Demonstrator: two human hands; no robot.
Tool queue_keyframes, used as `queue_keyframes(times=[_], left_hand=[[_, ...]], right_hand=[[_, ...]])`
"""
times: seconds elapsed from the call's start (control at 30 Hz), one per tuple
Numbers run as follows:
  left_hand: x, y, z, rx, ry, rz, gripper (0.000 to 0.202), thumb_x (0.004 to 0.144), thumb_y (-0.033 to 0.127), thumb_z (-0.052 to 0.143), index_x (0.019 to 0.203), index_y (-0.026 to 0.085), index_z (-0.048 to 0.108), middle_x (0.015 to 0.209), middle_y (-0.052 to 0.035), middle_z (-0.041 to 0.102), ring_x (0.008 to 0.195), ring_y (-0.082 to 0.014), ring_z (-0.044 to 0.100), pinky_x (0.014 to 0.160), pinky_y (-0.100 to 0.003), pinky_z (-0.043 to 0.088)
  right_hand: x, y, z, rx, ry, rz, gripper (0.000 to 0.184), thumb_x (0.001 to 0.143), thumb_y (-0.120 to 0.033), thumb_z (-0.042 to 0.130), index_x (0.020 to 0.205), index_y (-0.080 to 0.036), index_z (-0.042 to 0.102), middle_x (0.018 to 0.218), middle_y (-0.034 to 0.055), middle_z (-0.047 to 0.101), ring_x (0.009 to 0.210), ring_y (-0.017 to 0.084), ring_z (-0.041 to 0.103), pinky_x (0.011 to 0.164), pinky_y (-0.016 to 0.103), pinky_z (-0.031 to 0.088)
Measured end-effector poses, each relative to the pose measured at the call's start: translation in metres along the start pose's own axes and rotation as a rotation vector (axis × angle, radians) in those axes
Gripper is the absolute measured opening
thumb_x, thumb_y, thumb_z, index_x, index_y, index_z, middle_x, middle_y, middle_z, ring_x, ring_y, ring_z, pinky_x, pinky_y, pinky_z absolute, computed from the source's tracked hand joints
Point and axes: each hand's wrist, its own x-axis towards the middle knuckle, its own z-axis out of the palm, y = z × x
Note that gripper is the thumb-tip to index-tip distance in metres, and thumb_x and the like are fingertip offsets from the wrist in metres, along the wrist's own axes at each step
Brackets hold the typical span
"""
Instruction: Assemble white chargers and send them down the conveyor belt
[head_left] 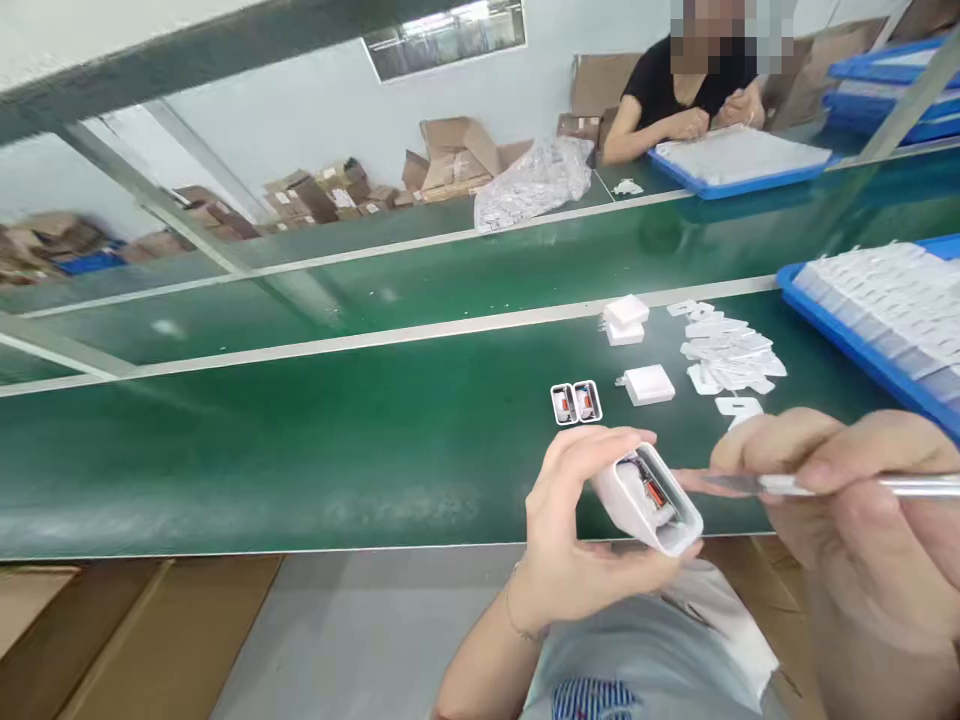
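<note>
My left hand [574, 530] is closed round a white charger housing [622, 505], its open end tilted toward me. Inside it an orange-red part and wiring show. In my right hand [870, 500] is a slim metal craft knife [784, 485], its pointed blade aimed left at the housing's rim; I cannot tell whether it touches. Beyond my left hand, two open housings [576, 402] stand side by side on the green bench, with similar parts inside. A closed white charger [649, 385] with prongs lies to their right.
Stacked white chargers [626, 318] sit near the bench's back edge, beside a pile of white flat covers [727, 350]. At right is a blue tray [847, 325] full of white pieces. Across the bench a person [682, 100] works over another blue tray [739, 185]. Cardboard boxes [457, 160] line the wall.
</note>
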Motion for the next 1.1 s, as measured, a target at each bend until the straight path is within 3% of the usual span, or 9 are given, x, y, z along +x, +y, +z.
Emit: queue_keyframes(times=[0.17,0.33,0.47,0.6,0.73,0.93,1.0,1.07,1.1], left_hand=[[0.002,0.001,0.0,0.124,0.017,0.031,0.056,0.073,0.023,0.081,0.123,0.013,0.058,0.111,-0.0122,0.071,0.099,-0.0213,0.064,0.088,-0.037,0.057],[0.005,0.003,0.0,0.23,0.044,0.087,0.056,0.072,0.02,0.078,0.124,0.012,0.058,0.11,-0.0124,0.071,0.098,-0.0223,0.066,0.087,-0.039,0.056],[0.005,0.003,0.001,0.327,0.095,0.156,0.054,0.072,0.014,0.075,0.123,0.01,0.058,0.11,-0.0135,0.07,0.099,-0.0222,0.065,0.088,-0.039,0.055],[0.003,0.002,0.003,0.359,0.106,0.163,0.054,0.076,0.016,0.074,0.126,0.01,0.056,0.112,-0.0129,0.07,0.103,-0.0229,0.065,0.09,-0.04,0.055],[-0.001,0.001,0.003,0.371,0.132,0.171,0.058,0.076,0.016,0.077,0.129,0.009,0.055,0.115,-0.0136,0.069,0.106,-0.024,0.065,0.092,-0.041,0.054],[-0.005,-0.003,0.002,0.362,0.124,0.176,0.058,0.081,0.025,0.077,0.132,0.01,0.053,0.12,-0.0138,0.069,0.109,-0.025,0.064,0.092,-0.043,0.054],[-0.006,-0.004,0.002,0.356,0.131,0.178,0.057,0.084,0.027,0.075,0.133,0.011,0.053,0.121,-0.0134,0.068,0.11,-0.0251,0.064,0.092,-0.044,0.055],[-0.007,-0.005,0.002,0.342,0.137,0.182,0.055,0.085,0.027,0.073,0.133,0.01,0.052,0.121,-0.0139,0.068,0.11,-0.025,0.064,0.092,-0.044,0.055],[-0.007,-0.005,0.003,0.337,0.14,0.183,0.055,0.085,0.027,0.073,0.133,0.01,0.052,0.121,-0.0141,0.068,0.11,-0.0248,0.064,0.092,-0.044,0.055]], right_hand=[[-0.005,0.002,-0.006,-0.196,-0.15,-0.14,0.031,0.087,0.002,0.053,0.11,-0.013,0.067,0.089,0.0085,0.069,0.089,0.023,0.071,0.073,0.038,0.063],[-0.018,-0.008,0.004,-0.453,-0.018,-0.172,0.034,0.079,0.004,0.058,0.103,-0.017,0.07,0.097,0.0091,0.073,0.097,0.028,0.072,0.078,0.039,0.065],[-0.016,-0.018,-0.001,-0.591,-0.251,-0.23,0.03,0.079,0.0,0.064,0.105,-0.016,0.068,0.102,0.0072,0.074,0.102,0.028,0.073,0.082,0.034,0.067],[-0.01,-0.023,-0.011,-0.717,-0.448,-0.3,0.034,0.081,0.001,0.06,0.111,-0.013,0.068,0.107,0.0121,0.074,0.111,0.03,0.07,0.09,0.035,0.066],[-0.006,-0.023,-0.016,-0.74,-0.521,-0.313,0.038,0.08,0.003,0.058,0.115,-0.01,0.065,0.107,0.0148,0.074,0.114,0.031,0.068,0.091,0.038,0.065],[-0.007,-0.017,-0.007,-0.787,-0.527,-0.336,0.026,0.086,-0.003,0.063,0.107,-0.017,0.068,0.102,0.0088,0.076,0.106,0.023,0.072,0.09,0.028,0.065],[-0.011,-0.015,0.002,-0.815,-0.394,-0.312,0.015,0.092,-0.008,0.06,0.096,-0.019,0.069,0.097,0.0059,0.076,0.104,0.019,0.073,0.095,0.026,0.061],[-0.013,-0.014,0.007,-0.838,-0.254,-0.265,0.018,0.096,-0.011,0.054,0.088,-0.019,0.068,0.095,0.0058,0.076,0.109,0.017,0.071,0.104,0.027,0.056],[-0.013,-0.014,0.008,-0.843,-0.253,-0.268,0.019,0.097,-0.011,0.053,0.088,-0.018,0.068,0.095,0.0062,0.075,0.111,0.017,0.069,0.108,0.027,0.053]])
